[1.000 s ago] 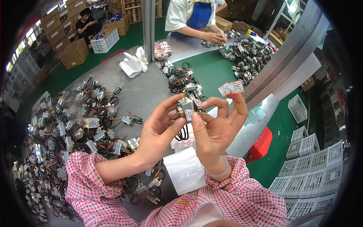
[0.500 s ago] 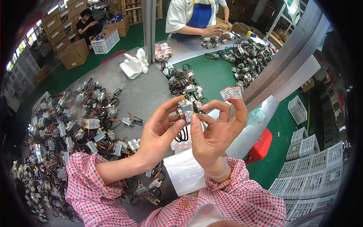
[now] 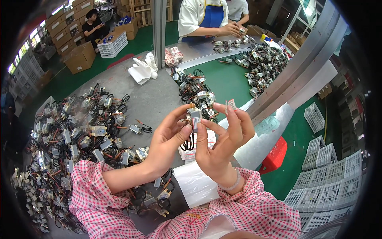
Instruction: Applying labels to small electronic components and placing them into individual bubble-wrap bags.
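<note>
My left hand (image 3: 167, 139) is closed on a small thermostat (image 3: 194, 113), a grey metal box with brass terminals on top and a coiled black tube hanging below. A white and red label (image 3: 196, 121) lies on the box's face. At the box's right edge, the thumb and a finger of my right hand (image 3: 221, 153) pinch at the label and the metal. Small stickers (image 3: 231, 104) cling to the tip of another raised right finger. Below the thermostat, printed label sheets (image 3: 187, 154) lie on the table, partly hidden by my hands.
Many similar thermostats (image 3: 67, 139) are heaped on the grey table (image 3: 145, 99) at left. More lie behind my hands and at the far right (image 3: 266, 63). White gloves (image 3: 142, 71) rest near a metal post (image 3: 158, 32). Across the table, a person in a blue apron (image 3: 213, 20) handles parts.
My right hand has tilted inward, lowering the stickered fingertip and turning its stickers edge-on. Its thumb and finger stay at the thermostat, whose label now shows more clearly. My left hand keeps its hold.
</note>
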Motion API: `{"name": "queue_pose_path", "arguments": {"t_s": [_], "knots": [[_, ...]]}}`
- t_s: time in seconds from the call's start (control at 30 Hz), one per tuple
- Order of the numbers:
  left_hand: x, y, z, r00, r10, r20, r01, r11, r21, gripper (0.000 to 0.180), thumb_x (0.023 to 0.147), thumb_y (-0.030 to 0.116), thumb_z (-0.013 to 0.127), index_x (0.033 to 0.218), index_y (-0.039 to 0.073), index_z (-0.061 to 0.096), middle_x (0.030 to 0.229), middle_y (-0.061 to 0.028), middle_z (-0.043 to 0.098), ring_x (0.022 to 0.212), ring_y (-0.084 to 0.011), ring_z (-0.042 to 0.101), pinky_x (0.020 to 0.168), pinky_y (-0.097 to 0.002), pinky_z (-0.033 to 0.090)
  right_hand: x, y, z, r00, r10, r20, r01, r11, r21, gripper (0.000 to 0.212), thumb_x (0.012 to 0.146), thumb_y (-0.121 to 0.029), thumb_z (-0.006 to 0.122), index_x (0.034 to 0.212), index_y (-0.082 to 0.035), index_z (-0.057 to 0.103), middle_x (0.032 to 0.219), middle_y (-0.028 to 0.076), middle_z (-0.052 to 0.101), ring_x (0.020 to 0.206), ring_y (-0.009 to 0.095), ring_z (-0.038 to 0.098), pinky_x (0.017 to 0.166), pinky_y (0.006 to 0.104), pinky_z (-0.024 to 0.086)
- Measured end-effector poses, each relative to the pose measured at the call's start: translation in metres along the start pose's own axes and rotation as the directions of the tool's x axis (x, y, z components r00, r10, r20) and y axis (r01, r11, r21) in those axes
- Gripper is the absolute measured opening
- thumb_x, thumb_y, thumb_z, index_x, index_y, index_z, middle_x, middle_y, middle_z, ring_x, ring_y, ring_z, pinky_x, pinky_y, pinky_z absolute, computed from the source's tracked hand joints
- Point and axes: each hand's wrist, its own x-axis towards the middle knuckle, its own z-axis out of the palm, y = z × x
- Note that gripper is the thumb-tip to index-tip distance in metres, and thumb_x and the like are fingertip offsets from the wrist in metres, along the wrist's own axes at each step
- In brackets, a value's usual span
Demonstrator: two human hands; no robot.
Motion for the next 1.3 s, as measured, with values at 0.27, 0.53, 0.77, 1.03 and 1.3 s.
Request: {"name": "queue_pose_path", "arguments": {"t_s": [0.27,0.53,0.77,1.03,1.3], "knots": [[-0.001,0.006,0.000,0.999,-0.009,0.040,0.012,0.998,-0.057,0.044,0.092,0.015,0.051,0.133,0.006,0.038,0.105,-0.0011,0.054,0.092,-0.0070,0.049,0.079,-0.0227,0.040,0.009,0.013,-0.010,0.998,0.057,-0.016,-0.057,0.998,-0.020,0.068,0.077,0.006,0.060,0.132,-0.001,0.022,0.128,0.011,0.021,0.119,0.031,0.040,0.093,0.0383,0.045],[-0.004,0.006,0.007,0.991,-0.029,0.129,0.038,0.997,-0.071,0.049,0.092,0.020,0.048,0.135,0.003,0.033,0.126,-0.0109,0.048,0.096,-0.0114,0.050,0.078,-0.0257,0.040,0.014,0.014,-0.014,0.964,0.211,0.159,-0.263,0.836,0.482,0.081,0.074,0.000,0.066,0.136,-0.004,0.013,0.132,0.010,0.023,0.125,0.033,0.033,0.102,0.0457,0.031],[0.030,0.009,-0.023,0.967,-0.246,0.068,0.218,0.935,0.279,0.037,0.092,0.020,0.049,0.126,0.006,0.046,0.097,-0.0006,0.055,0.083,-0.0085,0.051,0.071,-0.0226,0.040,-0.002,0.034,-0.031,0.979,-0.177,0.103,0.165,0.979,0.121,0.058,0.077,0.006,0.057,0.128,-0.004,0.032,0.111,0.015,0.044,0.104,0.027,0.054,0.102,0.0514,0.031],[0.180,-0.057,-0.086,0.990,-0.049,-0.130,0.139,0.428,0.893,0.029,0.088,0.018,0.048,0.111,0.002,0.052,0.099,-0.0150,0.061,0.090,-0.0225,0.058,0.078,-0.0321,0.044,-0.090,0.057,-0.068,0.949,0.052,0.310,-0.074,0.995,0.062,0.053,0.070,0.011,0.062,0.117,0.000,0.042,0.101,0.015,0.051,0.084,0.024,0.056,0.094,0.0483,0.040],[0.273,-0.117,-0.116,0.987,0.100,0.128,-0.130,0.012,0.991,0.024,0.078,0.012,0.050,0.099,0.004,0.058,0.094,-0.0192,0.058,0.088,-0.0367,0.056,0.078,-0.0440,0.045,-0.134,0.050,-0.081,0.881,0.268,0.391,-0.336,0.934,0.117,0.054,0.070,0.012,0.060,0.119,0.001,0.042,0.107,0.017,0.049,0.081,0.021,0.057,0.086,0.0380,0.046]]}}
